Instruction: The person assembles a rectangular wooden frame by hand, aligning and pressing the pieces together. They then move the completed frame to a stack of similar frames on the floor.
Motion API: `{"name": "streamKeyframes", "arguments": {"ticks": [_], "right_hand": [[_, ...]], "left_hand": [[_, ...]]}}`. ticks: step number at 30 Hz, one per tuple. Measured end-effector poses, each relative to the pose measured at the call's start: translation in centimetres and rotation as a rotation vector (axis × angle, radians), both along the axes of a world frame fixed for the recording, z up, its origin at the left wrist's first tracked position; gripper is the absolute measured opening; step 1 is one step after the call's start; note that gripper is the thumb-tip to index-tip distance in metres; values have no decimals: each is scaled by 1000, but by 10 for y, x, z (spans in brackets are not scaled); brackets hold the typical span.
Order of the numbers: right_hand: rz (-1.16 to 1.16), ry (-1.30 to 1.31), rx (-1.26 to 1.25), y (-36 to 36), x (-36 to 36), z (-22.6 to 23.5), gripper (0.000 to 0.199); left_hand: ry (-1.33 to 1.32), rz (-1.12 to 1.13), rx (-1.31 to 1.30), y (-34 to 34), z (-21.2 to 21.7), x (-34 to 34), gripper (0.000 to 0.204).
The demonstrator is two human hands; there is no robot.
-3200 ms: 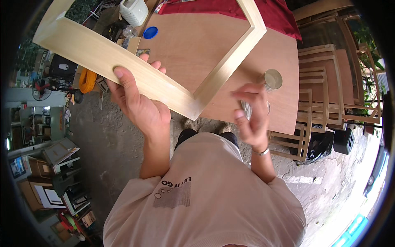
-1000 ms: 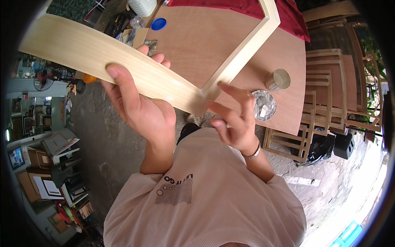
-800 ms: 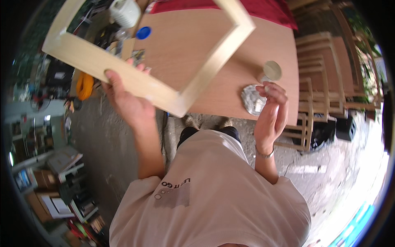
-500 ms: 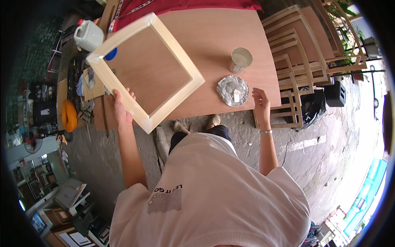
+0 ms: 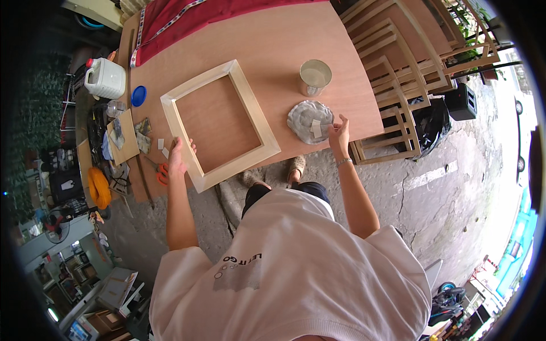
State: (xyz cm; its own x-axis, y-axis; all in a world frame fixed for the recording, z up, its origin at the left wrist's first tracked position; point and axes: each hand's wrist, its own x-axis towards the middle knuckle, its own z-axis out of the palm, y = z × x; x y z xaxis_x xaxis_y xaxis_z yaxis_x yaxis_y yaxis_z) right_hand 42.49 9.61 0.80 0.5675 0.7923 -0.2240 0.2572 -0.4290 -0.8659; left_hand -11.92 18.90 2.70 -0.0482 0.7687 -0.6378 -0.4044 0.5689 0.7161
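Before, the frame was up in the air, tipped in the left hand. Now it lies flat on the counter, near the front edge. The left hand holds the frame's near left side, fingers bent around the wood. The right hand rests at the counter's edge. Its fingers are loose and spread, touching the grey cloth pad but not gripping it.

One corner of the frame sits very close to the counter's edge. A pull toward the person could tip it off onto the ground. A tin can stands just behind the pad. A quick sweep of the right hand could knock it over and spill it.

Behind the frame the counter is bare wood up to a red cloth, so there is room to slide it back. On the left are scissors, small bits and a white jug, so that side is tight.
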Motion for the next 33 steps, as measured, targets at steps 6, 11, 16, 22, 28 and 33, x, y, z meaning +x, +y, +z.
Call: {"name": "streamKeyframes", "arguments": {"ticks": [6,11,16,22,28,33], "right_hand": [[-52,236,189,7,-16,5,60],[-168,654,240,-4,6,-8,64],[-195,815,242,-2,-2,15,69],[173,423,99,4,12,10,78],[69,683,139,-3,16,22,81],[178,561,223,-13,3,57,80]], "left_hand": [[921,6,198,3,-42,-20,38],[1504,68,393,-5,-11,76,27],[434,-467,346,-76,5,275,38],[-22,-92,-227,-67,-20,370,33],[-290,298,-423,-76,-33,397,43],[-951,267,-82,-79,-22,401,49]]}}
